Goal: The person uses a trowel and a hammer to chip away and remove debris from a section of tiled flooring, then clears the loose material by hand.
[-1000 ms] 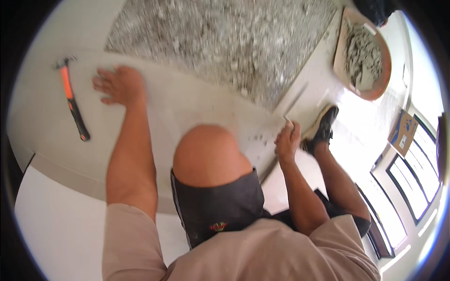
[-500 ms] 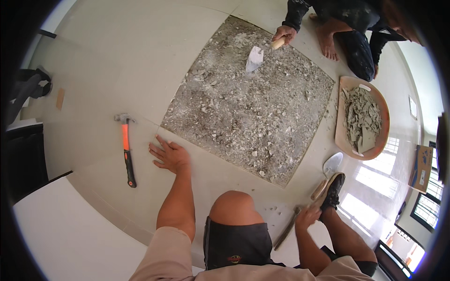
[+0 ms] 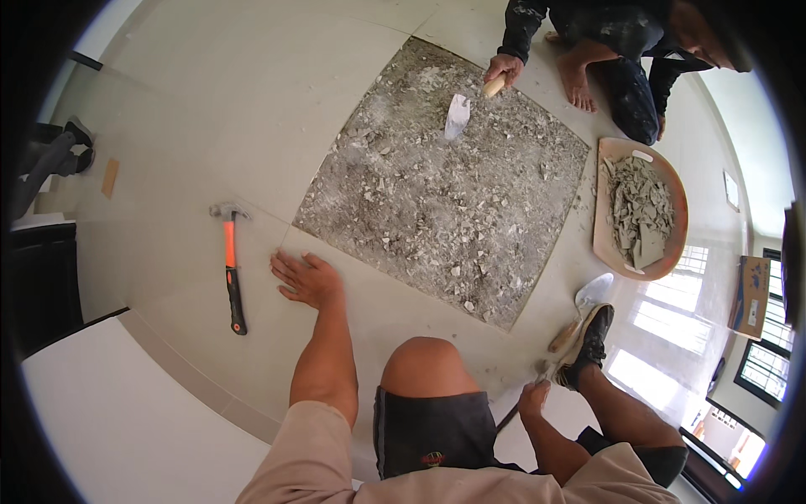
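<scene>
"Beige tile floor (image 3: 193, 143) all round, yes? What sits on it?"

"A square patch of grey rubble (image 3: 453, 210), then a co-worker (image 3: 617, 29) in dark clothes crouched at its far right corner, then an orange-brown tub (image 3: 602, 231) of broken pieces on the right."

"And the wearer's arms?"

"The left one reaches forward, elbow slightly bent, with the left hand (image 3: 306, 280) palm down on the tile just short of the patch's near edge. Its grip is loose: fingers spread, nothing in it. The right forearm angles inward beside the wearer's shoe (image 3: 594, 336), and the right hand (image 3: 534, 397) hangs low with its fingers curled."

"Curled on what?"

"Over a narrow tool (image 3: 544, 368) whose grey end pokes out past them. Whether that grip is clamped on it, I can't tell."

"Other tools?"

"A claw hammer (image 3: 231, 260), orange and black, left of the left hand; a pointed trowel (image 3: 594, 290) beside the shoe; a wooden-handled trowel (image 3: 457, 118) in the co-worker's hand (image 3: 505, 67), blade over the rubble."
</scene>
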Motion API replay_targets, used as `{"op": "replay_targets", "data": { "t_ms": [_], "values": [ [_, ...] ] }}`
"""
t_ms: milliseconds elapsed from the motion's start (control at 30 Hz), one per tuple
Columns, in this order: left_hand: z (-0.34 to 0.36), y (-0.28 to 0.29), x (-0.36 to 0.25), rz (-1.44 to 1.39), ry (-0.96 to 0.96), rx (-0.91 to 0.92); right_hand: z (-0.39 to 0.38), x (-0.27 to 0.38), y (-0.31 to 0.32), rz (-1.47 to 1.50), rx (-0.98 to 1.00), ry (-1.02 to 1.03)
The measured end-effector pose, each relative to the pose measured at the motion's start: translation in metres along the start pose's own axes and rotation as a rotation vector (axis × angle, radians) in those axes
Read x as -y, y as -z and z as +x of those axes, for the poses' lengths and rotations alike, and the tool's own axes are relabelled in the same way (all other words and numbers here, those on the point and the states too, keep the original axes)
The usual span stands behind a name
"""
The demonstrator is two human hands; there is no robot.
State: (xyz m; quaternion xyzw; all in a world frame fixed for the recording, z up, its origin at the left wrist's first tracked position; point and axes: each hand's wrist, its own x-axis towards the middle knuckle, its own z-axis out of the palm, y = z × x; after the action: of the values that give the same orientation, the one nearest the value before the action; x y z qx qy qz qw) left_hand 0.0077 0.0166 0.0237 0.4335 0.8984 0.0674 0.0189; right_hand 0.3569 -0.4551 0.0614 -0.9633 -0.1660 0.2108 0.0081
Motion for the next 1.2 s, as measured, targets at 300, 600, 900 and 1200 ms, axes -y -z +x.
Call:
{"op": "replay_targets", "data": {
  "t_ms": [300,600,900,1200],
  "values": [
    [0.005,-0.001,0.001,0.017,0.061,-0.006,-0.008,0.064,0.033,0.168,-0.033,-0.062],
    [0.001,0.004,-0.001,0.024,0.056,0.022,-0.034,0.165,0.098,0.351,0.212,0.188],
    [-0.004,0.002,-0.004,-0.03,0.039,0.064,0.001,0.302,0.175,0.567,0.174,0.372],
    [-0.003,0.005,0.002,-0.03,0.005,0.009,0.099,0.38,0.166,-0.032,0.192,0.468]
  ]
}}
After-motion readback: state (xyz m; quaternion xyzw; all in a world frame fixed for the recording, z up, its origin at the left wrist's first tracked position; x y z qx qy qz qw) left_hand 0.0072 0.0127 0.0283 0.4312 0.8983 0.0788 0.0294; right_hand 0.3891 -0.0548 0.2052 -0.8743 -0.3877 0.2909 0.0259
